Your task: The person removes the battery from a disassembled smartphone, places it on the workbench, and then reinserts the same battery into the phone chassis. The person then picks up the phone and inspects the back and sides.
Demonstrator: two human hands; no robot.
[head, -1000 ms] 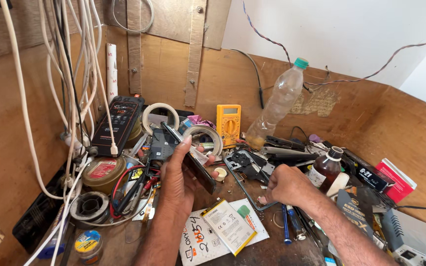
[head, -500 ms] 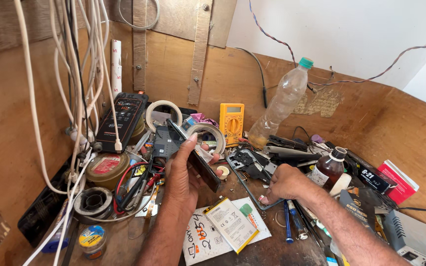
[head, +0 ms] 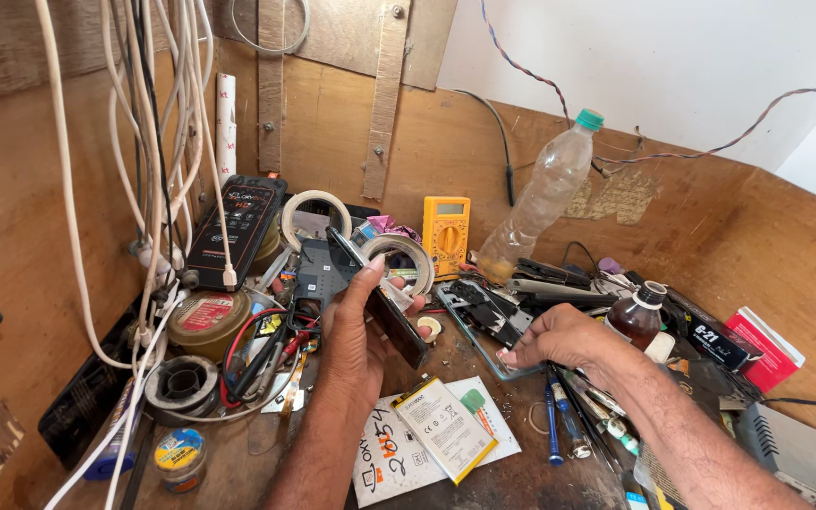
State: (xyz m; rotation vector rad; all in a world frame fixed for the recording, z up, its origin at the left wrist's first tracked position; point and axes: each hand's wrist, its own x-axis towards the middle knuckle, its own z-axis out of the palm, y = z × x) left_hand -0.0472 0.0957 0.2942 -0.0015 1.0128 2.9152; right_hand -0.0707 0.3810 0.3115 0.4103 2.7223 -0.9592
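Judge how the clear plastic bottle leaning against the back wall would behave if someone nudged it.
The plastic bottle looks nearly empty, so it is probably light. It stands tilted against the wooden wall, so a nudge would likely topple it. Being round, it might then roll into the clutter near the yellow multimeter.

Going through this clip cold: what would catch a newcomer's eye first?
The left hand holding a dark phone up on edge at the centre of a cluttered wooden bench. Then the yellow meter and the leaning plastic bottle at the back wall, and the white cables hanging at left.
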